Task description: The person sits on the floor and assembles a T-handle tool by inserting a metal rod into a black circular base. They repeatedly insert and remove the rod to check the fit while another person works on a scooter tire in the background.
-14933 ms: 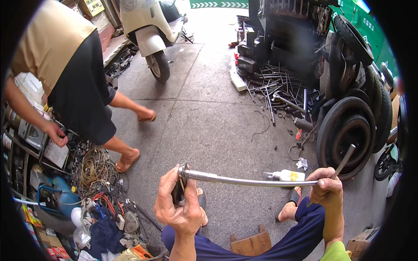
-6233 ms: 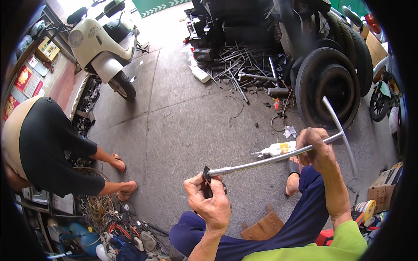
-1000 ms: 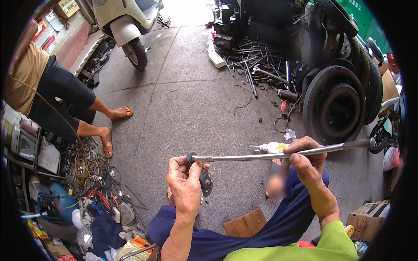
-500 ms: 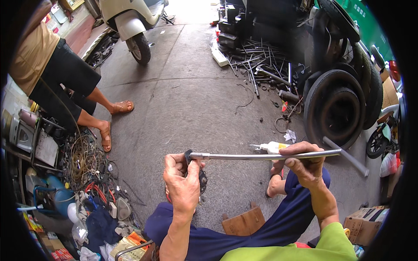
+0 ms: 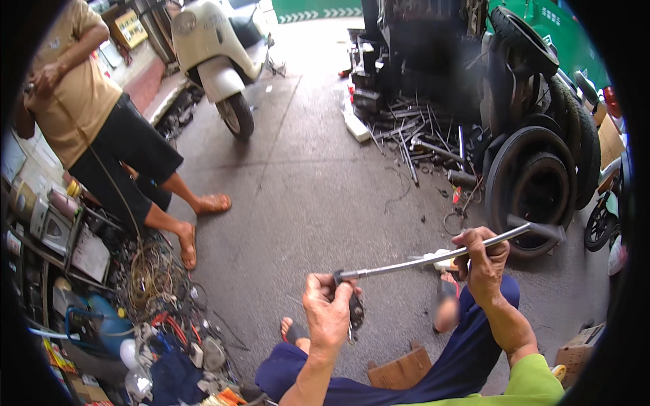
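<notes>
A long silver T-handle socket wrench [image 5: 420, 262] is held out in front of me, sloping up to the right. Its crossbar [image 5: 542, 230], blurred by motion, sits at the right end. My right hand [image 5: 484, 267] is closed round the shaft near that crossbar. With fingers and thumb, my left hand [image 5: 327, 318] pinches a small black part [image 5: 338, 277] at the socket end; its exact kind is hard to make out. Below the shaft a dark part [image 5: 357, 315] lies on the floor between my feet. A white bottle [image 5: 445, 261] is partly behind the wrench.
A wooden stool [image 5: 399, 369] stands between my legs. Tires [image 5: 535, 179] are stacked at the right, near loose metal rods [image 5: 409, 159]. Another person [image 5: 101, 115] stands at the left beside coiled wires [image 5: 152, 277]. A cream scooter [image 5: 220, 61] is parked farther off.
The view has tilted up and shifted left. The wrench, roughly level before, now slopes up toward the right. Both hands keep hold, and the crossbar has turned.
</notes>
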`<action>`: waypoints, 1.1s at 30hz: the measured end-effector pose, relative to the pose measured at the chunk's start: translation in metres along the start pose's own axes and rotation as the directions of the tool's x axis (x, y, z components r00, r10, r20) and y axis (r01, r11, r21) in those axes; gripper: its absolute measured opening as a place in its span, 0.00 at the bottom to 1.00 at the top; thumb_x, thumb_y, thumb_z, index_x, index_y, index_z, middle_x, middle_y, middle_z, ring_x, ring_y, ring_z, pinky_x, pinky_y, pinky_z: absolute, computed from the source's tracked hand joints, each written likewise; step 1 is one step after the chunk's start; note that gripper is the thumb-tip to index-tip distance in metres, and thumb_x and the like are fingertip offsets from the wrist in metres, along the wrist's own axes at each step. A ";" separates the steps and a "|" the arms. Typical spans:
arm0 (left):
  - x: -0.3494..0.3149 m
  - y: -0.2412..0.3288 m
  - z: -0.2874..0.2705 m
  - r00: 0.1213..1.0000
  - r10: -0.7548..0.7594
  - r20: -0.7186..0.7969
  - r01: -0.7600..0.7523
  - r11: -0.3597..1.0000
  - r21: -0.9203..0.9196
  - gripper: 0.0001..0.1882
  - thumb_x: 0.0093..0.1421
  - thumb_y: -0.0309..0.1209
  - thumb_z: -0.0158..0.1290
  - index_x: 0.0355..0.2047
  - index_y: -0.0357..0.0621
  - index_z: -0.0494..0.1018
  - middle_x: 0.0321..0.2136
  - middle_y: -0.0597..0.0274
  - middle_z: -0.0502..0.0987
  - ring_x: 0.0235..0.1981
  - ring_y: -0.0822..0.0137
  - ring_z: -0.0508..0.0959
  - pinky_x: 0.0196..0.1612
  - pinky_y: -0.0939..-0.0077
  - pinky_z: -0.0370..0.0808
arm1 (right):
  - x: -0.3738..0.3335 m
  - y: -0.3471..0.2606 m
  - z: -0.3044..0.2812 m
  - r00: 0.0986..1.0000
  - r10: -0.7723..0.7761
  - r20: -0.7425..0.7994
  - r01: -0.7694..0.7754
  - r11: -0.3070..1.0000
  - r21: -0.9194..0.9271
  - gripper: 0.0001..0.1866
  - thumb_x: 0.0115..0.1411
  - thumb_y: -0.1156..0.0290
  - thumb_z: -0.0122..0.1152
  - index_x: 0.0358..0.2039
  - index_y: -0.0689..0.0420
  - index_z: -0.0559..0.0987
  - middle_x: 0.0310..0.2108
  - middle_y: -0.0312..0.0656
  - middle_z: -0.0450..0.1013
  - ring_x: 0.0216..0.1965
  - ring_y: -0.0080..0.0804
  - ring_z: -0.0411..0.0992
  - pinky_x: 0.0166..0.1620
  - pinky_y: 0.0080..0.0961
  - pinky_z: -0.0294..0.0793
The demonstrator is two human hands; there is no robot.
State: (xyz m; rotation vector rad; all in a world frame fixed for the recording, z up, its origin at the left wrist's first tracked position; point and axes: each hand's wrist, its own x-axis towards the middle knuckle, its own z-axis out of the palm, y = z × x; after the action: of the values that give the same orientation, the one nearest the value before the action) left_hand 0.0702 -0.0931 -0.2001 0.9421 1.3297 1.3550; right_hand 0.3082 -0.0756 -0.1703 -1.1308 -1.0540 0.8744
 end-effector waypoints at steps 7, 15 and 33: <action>0.011 -0.014 0.006 0.982 -0.187 -0.020 0.184 0.978 -0.095 0.08 0.57 0.17 0.50 0.34 0.32 0.62 0.26 0.50 0.77 0.24 0.66 0.79 0.28 0.74 0.80 | 0.005 -0.013 -0.006 0.941 0.088 0.326 -0.104 0.994 0.032 0.10 0.62 0.72 0.60 0.42 0.63 0.78 0.24 0.35 0.74 0.20 0.14 0.70 0.22 0.12 0.69; 0.004 -0.030 0.001 0.978 -0.208 0.008 0.207 0.973 -0.103 0.10 0.56 0.16 0.50 0.36 0.32 0.62 0.28 0.45 0.76 0.24 0.58 0.79 0.29 0.60 0.83 | 0.004 -0.006 -0.009 0.936 -0.065 0.345 0.088 0.995 -0.053 0.08 0.61 0.70 0.63 0.34 0.63 0.79 0.20 0.33 0.74 0.20 0.15 0.68 0.21 0.16 0.64; 0.012 -0.037 0.018 0.953 -0.286 0.103 0.298 0.944 -0.138 0.10 0.56 0.16 0.49 0.36 0.32 0.59 0.30 0.43 0.75 0.26 0.54 0.80 0.30 0.61 0.82 | 0.013 -0.010 -0.029 0.904 0.084 0.420 -0.112 0.993 0.043 0.13 0.61 0.69 0.63 0.43 0.63 0.76 0.29 0.38 0.76 0.30 0.19 0.73 0.32 0.17 0.74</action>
State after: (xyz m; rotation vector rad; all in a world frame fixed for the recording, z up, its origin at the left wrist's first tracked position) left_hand 0.0891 -0.0805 -0.2362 0.6597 1.2297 1.1573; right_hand 0.3398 -0.0731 -0.1601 -0.9669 -1.3132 1.2614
